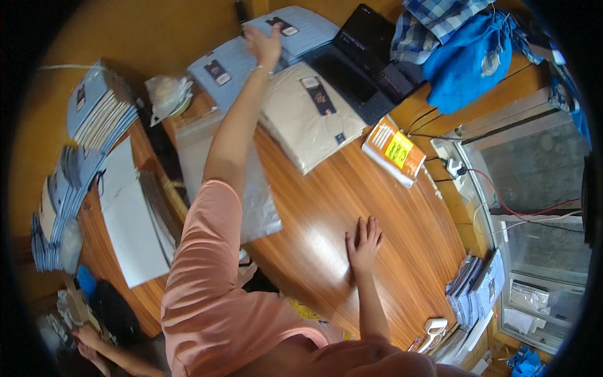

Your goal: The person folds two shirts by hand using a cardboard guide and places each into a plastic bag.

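Observation:
My left arm stretches to the far side of the wooden table [301,232]. My left hand [264,47] has its fingers apart at the edge of a pale blue folded garment [308,38] with a dark tag. Another blue folded garment [235,66], also tagged, lies just left of that hand. Nearer to me is a cream folded garment [292,119] with a long dark tag. My right hand [364,247] rests flat on the bare tabletop, fingers spread, holding nothing.
An open black laptop [370,69] stands behind the cream garment, beside an orange and yellow packet [396,151]. Clear plastic bags [257,204] lie under my left arm. Folded stacks [103,119] line the left side. Another person's hands [88,339] show at lower left.

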{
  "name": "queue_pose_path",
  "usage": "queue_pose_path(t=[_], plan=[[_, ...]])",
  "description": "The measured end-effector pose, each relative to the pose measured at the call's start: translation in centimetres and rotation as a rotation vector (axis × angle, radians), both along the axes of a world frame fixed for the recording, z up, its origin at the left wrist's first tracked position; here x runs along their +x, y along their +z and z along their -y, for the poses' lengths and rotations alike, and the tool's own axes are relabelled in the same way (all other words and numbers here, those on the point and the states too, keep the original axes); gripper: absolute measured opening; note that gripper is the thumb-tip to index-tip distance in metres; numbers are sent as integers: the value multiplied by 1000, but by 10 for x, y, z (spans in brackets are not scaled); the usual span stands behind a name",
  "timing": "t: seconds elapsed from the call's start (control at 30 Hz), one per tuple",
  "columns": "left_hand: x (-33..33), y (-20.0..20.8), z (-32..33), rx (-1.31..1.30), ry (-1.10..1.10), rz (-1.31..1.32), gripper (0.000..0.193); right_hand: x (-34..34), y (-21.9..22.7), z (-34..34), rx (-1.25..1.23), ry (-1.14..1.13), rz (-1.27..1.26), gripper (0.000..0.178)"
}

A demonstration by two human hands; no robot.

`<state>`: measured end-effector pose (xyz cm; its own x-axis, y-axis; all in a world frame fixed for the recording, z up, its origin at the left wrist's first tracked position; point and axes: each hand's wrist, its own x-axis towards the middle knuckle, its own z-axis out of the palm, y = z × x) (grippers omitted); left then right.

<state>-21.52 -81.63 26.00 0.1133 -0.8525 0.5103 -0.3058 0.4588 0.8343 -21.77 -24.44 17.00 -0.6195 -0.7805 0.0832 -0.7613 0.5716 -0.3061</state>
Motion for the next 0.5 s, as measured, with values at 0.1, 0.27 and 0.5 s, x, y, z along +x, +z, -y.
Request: queue_pose_path(t=[0.1, 0.27, 0.5], plan=[[27, 31, -78, -280, 41, 112, 79, 0, -12, 1, -29, 24, -7, 55], [125, 101, -303, -381, -338, -101, 73, -3, -29, -8, -168, 46, -220, 51], [345, -30, -545, -254, -379, -235, 48, -24, -56, -12, -347, 115, -301, 36]])
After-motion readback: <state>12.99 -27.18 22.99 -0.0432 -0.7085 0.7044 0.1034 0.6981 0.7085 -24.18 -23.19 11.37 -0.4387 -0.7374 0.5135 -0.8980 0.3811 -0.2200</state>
